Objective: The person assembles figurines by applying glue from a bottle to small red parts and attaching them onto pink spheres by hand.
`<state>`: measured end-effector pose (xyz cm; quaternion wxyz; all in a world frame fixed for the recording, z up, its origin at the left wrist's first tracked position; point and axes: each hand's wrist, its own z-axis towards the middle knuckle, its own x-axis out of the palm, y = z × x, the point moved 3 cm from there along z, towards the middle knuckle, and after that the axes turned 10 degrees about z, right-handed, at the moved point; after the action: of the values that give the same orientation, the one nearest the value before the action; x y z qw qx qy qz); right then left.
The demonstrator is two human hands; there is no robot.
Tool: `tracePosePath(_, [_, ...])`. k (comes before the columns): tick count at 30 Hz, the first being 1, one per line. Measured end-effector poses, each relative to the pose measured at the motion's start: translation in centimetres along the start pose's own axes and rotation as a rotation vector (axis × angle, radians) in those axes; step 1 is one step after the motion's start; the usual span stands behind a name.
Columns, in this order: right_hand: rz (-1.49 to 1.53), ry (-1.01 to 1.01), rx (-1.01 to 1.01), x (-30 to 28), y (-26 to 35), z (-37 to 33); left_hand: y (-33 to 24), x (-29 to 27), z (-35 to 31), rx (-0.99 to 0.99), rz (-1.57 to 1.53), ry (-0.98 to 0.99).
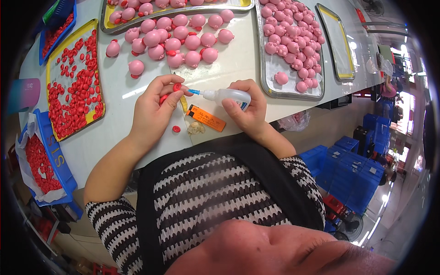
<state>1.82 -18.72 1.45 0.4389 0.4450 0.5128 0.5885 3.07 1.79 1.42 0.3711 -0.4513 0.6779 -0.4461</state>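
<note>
My left hand pinches a small red oval piece at its fingertips, with more red showing between the fingers. In my right hand is a translucent squeeze glue bottle, tipped sideways. Its blue nozzle points left, close to the red piece; whether they touch I cannot tell. Below lies an orange block-shaped object with a black end, beside a crumpled beige lump. A loose red piece rests near my left wrist. Pink round figures, some with red pieces attached, stand beyond my hands.
A yellow-lined tray of red pieces is at left, with a blue bin of more below it. A metal tray of pink figures stands at right, another tray beyond. Blue crates are stacked past the table edge.
</note>
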Motion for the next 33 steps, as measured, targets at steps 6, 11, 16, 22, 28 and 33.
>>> tracePosePath(6, [-0.14,0.014,-0.097,0.03,0.13,0.23,0.85,0.12,0.35,0.073,0.078,0.005])
tracePosePath(11, [-0.197,0.02,-0.145,0.04,-0.05,0.52,0.8,0.12,0.51,0.04,0.073,0.031])
tracePosePath(16, [-0.222,-0.029,-0.148,0.03,0.06,0.63,0.19,0.24,0.44,0.032,0.075,0.018])
tracePosePath(22, [-0.227,-0.024,-0.146,0.15,0.21,0.6,0.3,0.22,0.35,0.016,0.096,0.039])
tracePosePath(28, [-0.198,0.004,-0.104,0.2,0.25,0.69,0.39,0.1,0.23,-0.019,0.109,0.025])
tracePosePath(33, [-0.193,-0.013,-0.108,0.08,0.33,0.71,0.36,0.19,0.21,0.024,0.102,0.023])
